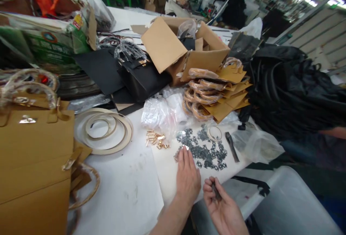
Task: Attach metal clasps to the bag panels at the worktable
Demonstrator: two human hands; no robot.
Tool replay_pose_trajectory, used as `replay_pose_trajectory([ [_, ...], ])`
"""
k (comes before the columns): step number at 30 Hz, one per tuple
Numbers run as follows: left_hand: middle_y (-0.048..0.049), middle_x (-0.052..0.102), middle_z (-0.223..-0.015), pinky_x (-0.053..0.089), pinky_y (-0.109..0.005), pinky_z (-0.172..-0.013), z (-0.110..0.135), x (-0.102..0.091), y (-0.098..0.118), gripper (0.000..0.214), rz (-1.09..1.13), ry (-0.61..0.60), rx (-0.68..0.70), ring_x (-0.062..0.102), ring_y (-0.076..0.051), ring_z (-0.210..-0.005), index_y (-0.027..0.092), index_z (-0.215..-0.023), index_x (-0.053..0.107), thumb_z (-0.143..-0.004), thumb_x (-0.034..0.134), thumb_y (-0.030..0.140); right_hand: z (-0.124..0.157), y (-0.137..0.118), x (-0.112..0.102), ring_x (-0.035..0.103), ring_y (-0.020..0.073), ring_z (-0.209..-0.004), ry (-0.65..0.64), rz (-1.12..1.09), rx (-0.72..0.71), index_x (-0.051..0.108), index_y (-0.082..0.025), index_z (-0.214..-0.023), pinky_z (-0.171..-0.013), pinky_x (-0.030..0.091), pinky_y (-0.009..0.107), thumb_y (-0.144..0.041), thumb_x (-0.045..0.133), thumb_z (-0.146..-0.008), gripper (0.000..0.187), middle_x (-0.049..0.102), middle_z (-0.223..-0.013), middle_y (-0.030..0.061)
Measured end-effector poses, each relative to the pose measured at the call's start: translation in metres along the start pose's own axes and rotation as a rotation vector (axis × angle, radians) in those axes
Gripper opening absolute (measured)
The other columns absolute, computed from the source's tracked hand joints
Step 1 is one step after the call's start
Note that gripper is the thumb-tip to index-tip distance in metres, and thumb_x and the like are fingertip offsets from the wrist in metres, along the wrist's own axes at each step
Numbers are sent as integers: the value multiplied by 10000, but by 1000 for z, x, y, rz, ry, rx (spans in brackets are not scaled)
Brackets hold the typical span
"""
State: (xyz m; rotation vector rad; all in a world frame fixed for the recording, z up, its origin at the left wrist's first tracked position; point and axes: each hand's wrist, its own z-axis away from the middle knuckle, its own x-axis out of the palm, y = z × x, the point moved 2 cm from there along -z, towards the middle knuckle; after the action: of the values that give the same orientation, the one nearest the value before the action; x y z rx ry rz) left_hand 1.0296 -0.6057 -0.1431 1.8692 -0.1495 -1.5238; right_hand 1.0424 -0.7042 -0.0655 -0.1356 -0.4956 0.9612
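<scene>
Gathering looks partial: right hand [226, 208] encloses dark pieces [216, 192], left hand [188, 181] flat, seemingly empty; loose plates [208, 154] at its one o'clock.

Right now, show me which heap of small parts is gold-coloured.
The small heap ahead and left of the left hand; the wider spread of square plates is dark.

Left hand [188, 179], lower centre of the frame, was bare, with the left forearm [169, 217] likewise uncovered to the bottom edge. Right hand [223, 208], further right, was bare through the visible wrist.
</scene>
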Motion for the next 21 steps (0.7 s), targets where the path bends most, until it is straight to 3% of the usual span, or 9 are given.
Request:
replay_pose_trajectory([
  [3,-288,211,-1683,393,-536,-1242,-23,27,16,718,-15,20,64,136,-415,-1582,-63,-1569,304,-971,561,239,-5,-17,10,605,112,-724,-71,-46,-19,656,-140,-1023,-544,601,160,27,791,-714,376,616,-941,51],
  [6,-261,144,-1706,394,-490,-1249,-30,29,21,731,48,64,165,159,-403,-1581,-40,-1590,276,-999,527,310,-11,-29,26,597,111,-720,-157,-24,-22,638,-158,-1046,-529,592,152,27,765,-728,390,596,-943,52],
  [8,-227,74,-1724,388,-509,-1248,-19,20,16,732,63,121,176,142,-403,-1588,1,-1607,262,-972,529,248,-15,-31,36,595,114,-723,-200,2,-23,629,-169,-1060,-526,592,153,1,752,-745,379,591,-948,53],
  [11,-252,46,-1721,376,-649,-1207,13,6,-1,792,4,278,-33,93,-469,-1580,25,-1606,274,-884,569,162,-20,-30,42,582,109,-723,-308,-1,-21,622,-187,-1072,-529,592,152,-40,705,-803,318,589,-963,50],
  [13,-300,103,-1701,350,-700,-1195,33,5,-10,802,-64,363,-120,98,-489,-1573,3,-1593,286,-889,595,231,-20,-28,38,573,109,-726,-388,-38,5,623,-187,-1073,-529,591,154,-63,645,-866,242,584,-963,52],
  [16,-320,210,-1672,311,-678,-1226,44,15,-12,790,-160,408,-90,154,-470,-1570,-9,-1559,366,-946,594,434,-17,-28,21,571,114,-718,-453,-103,49,627,-163,-1066,-514,586,161,-86,538,-955,162,578,-951,67],
  [19,-315,273,-1653,296,-670,-1232,32,28,-1,815,-222,387,-81,170,-470,-1564,17,-1553,412,-964,578,555,-17,-34,2,595,110,-732,-508,-139,111,626,-135,-1082,-537,593,158,-82,469,-1003,183,592,-954,80],
  [21,-325,303,-1634,285,-686,-1224,16,35,10,783,-222,318,-37,195,-476,-1554,32,-1558,416,-992,536,560,-22,-41,-4,619,104,-759,-604,-50,91,628,-141,-1076,-571,606,151,-69,483,-1002,178,610,-955,70],
])
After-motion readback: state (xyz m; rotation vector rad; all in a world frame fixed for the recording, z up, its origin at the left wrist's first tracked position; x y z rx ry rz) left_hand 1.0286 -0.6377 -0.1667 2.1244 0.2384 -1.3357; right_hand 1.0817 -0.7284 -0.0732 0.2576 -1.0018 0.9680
